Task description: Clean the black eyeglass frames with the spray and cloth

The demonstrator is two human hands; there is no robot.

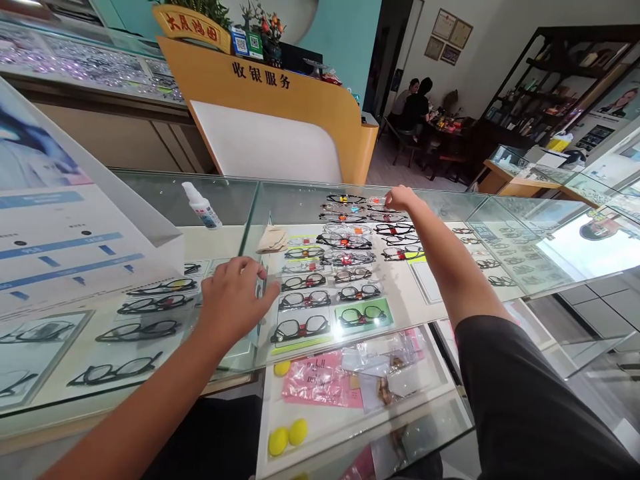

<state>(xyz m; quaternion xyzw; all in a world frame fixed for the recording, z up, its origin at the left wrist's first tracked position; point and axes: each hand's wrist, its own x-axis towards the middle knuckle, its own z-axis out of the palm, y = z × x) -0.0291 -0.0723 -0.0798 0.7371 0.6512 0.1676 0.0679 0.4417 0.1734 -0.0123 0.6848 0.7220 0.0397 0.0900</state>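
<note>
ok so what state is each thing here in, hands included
glasses: laid out in rows
left hand: half open, fingers curled
right hand: bent down by the far glasses, grip unclear
drawer: open, with packets and yellow balls
bottle: upright, cap on
beige sheets: stacked
sign: standing

Your glass counter [395, 287] is brightly lit, with a white glare spot on the green card [387, 319]. The nearest glasses [302, 327] look fairly sharp. Your back table [463, 131] sits dim; your right sleeve [520, 393] stretches toward the distorted corner.
</note>
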